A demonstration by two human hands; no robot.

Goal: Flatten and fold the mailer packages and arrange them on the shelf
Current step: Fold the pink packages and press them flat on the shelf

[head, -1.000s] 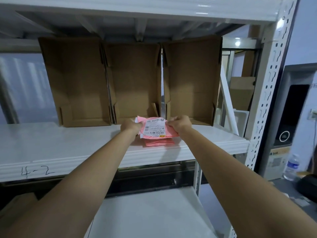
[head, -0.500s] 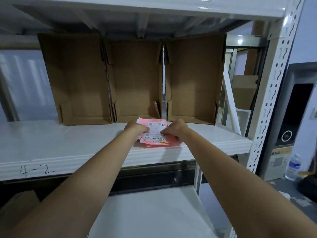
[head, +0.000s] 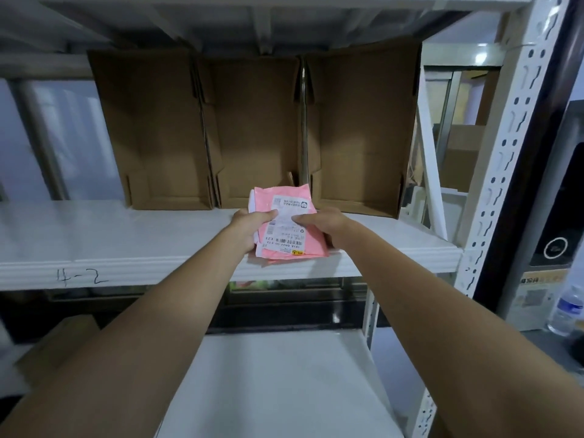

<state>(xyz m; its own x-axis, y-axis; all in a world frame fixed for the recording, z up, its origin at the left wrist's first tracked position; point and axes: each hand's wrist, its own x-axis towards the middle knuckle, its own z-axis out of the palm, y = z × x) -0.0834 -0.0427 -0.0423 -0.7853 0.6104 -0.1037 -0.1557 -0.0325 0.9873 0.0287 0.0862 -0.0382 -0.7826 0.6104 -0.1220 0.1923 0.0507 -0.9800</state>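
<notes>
1. Pink mailer package [head: 289, 229]: folded, at the front edge of the white shelf [head: 126, 235].
2. Left hand [head: 249, 224]: fingers clamped on its left edge.
3. Right hand [head: 325, 221]: fingers clamped on its right edge.

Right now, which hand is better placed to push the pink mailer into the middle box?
Probably the right hand: it holds the pink mailer on its right edge, nearer the middle box; the left hand grips the left edge.

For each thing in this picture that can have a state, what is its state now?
pink mailer: folded, held at the shelf's front edge
left hand: grips the mailer's left side
right hand: grips its right side
shelf: bears three boxes
cardboard boxes: open toward the camera, nothing seen inside
water bottle: upright
</notes>
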